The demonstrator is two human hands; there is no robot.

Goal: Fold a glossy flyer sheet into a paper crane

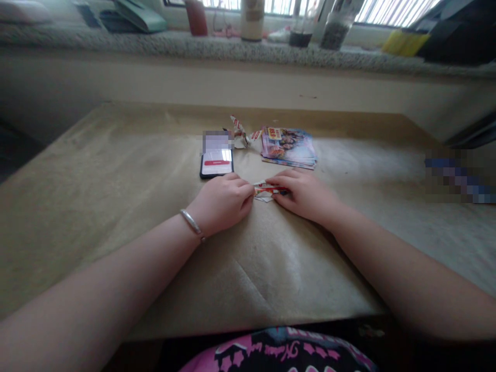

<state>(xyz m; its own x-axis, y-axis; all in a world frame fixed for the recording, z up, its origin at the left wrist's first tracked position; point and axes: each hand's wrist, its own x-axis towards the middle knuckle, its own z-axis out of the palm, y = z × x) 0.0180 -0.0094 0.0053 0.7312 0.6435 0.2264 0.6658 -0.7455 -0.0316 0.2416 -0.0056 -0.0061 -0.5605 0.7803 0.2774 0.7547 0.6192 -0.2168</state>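
A small piece of folded printed paper (pixel 264 193), white with red, lies on the table between my two hands. My left hand (pixel 227 200), with a silver bangle at the wrist, has its fingers curled on the paper's left end. At the right end, my right hand (pixel 304 194) pinches the paper between thumb and fingers. Just beyond my left hand lies a phone (pixel 217 157) with its screen lit. A folded white-and-red paper shape (pixel 245 137) sits behind the paper, beside a stack of colourful printed leaflets (pixel 290 147).
A beige cloth covers the table (pixel 127 206). At the right edge lies a blurred bluish object (pixel 459 178). Along the granite windowsill (pixel 155 46) behind stand a red container (pixel 196 18), several jars or bottles and a yellow item (pixel 405 41).
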